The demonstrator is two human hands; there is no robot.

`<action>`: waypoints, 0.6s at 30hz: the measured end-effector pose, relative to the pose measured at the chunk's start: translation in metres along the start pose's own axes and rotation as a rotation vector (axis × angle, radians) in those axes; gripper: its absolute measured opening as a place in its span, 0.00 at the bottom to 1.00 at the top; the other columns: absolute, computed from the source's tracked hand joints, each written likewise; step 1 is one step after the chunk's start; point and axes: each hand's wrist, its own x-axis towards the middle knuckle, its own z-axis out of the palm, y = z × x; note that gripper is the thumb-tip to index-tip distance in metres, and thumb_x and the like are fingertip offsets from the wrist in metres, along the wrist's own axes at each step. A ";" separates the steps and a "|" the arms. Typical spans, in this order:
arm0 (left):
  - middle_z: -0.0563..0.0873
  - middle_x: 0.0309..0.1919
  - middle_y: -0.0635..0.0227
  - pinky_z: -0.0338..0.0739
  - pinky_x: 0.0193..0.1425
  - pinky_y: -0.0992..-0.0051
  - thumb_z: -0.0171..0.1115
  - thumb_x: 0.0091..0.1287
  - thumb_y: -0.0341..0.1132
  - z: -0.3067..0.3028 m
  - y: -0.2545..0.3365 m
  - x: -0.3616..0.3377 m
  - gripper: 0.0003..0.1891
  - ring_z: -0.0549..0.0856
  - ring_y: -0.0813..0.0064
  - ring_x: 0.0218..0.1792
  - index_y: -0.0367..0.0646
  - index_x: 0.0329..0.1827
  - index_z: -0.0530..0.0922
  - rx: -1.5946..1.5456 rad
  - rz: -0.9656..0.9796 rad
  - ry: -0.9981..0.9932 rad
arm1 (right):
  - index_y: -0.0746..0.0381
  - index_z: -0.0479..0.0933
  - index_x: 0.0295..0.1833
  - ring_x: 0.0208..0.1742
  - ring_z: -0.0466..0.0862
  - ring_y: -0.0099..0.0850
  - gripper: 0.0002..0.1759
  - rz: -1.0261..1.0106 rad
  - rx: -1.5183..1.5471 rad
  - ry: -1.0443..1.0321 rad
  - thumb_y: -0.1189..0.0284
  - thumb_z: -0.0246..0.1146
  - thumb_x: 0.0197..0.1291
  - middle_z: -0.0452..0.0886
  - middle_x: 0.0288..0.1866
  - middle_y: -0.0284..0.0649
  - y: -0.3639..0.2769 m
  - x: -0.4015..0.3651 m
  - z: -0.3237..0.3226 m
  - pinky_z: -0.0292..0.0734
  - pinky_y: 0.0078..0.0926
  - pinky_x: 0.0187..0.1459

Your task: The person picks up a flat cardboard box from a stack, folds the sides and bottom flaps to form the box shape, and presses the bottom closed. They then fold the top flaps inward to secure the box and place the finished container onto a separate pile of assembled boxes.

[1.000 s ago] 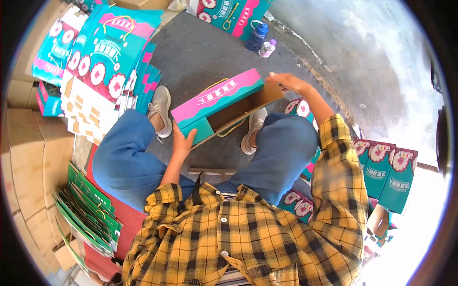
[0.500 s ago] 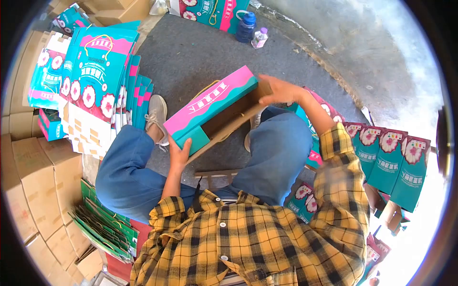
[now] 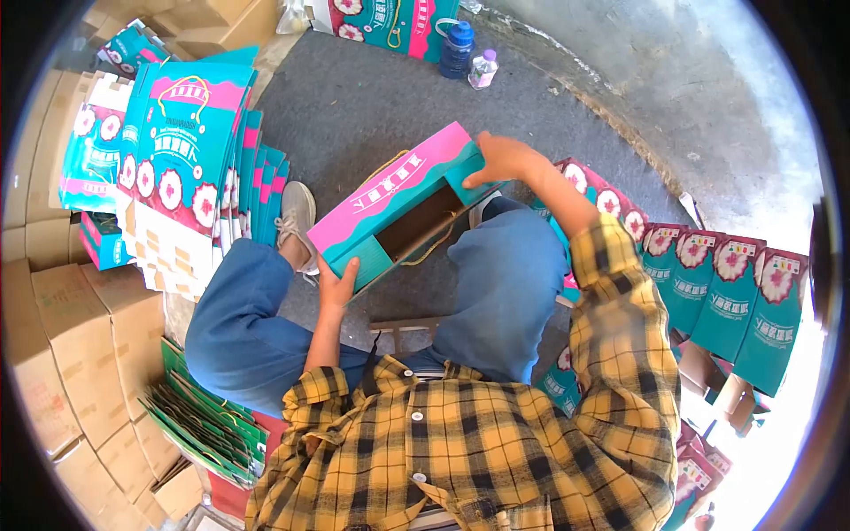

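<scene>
A pink and teal cardboard gift box [image 3: 386, 195] with a yellow cord handle is tilted between my knees. Its upward side gapes in the middle, while a teal flap is folded in at each end. At the near left end, my left hand [image 3: 336, 288] grips the box, thumb over the flap and fingers mostly hidden. My right hand [image 3: 506, 163] holds the far right end, its thumb pressing on the other flap and its remaining fingers partly out of sight.
Flat printed cartons [image 3: 181, 146] are stacked at left, near brown boxes [image 3: 75, 336]. Green folded cartons [image 3: 208, 425] lie lower left. A row of finished-looking boxes [image 3: 730, 283] stands at right. A blue bottle [image 3: 457, 51] and a small bottle [image 3: 482, 71] stand ahead.
The right-end flap has been folded inward, narrowing the opening. My right hand has closed from spread fingers onto that end. My left hand keeps its hold.
</scene>
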 end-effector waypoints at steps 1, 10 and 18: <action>0.75 0.57 0.50 0.70 0.62 0.67 0.67 0.63 0.39 0.000 0.002 0.000 0.39 0.76 0.64 0.58 0.31 0.70 0.55 0.003 0.004 -0.004 | 0.73 0.73 0.53 0.54 0.80 0.51 0.46 0.035 -0.103 -0.064 0.41 0.71 0.42 0.80 0.51 0.58 0.003 0.011 0.008 0.74 0.40 0.55; 0.74 0.58 0.56 0.68 0.63 0.69 0.64 0.66 0.38 0.005 0.022 0.011 0.33 0.75 0.68 0.58 0.33 0.68 0.58 -0.079 0.029 -0.124 | 0.73 0.72 0.55 0.53 0.80 0.53 0.48 -0.034 0.017 -0.050 0.43 0.73 0.39 0.80 0.50 0.60 0.049 0.016 0.028 0.75 0.40 0.54; 0.72 0.62 0.49 0.65 0.67 0.65 0.65 0.62 0.32 0.064 0.201 0.096 0.36 0.74 0.58 0.62 0.33 0.71 0.58 0.289 0.667 -0.078 | 0.66 0.70 0.54 0.51 0.80 0.56 0.41 0.248 0.262 0.750 0.45 0.71 0.46 0.81 0.48 0.58 0.090 -0.089 -0.029 0.75 0.46 0.50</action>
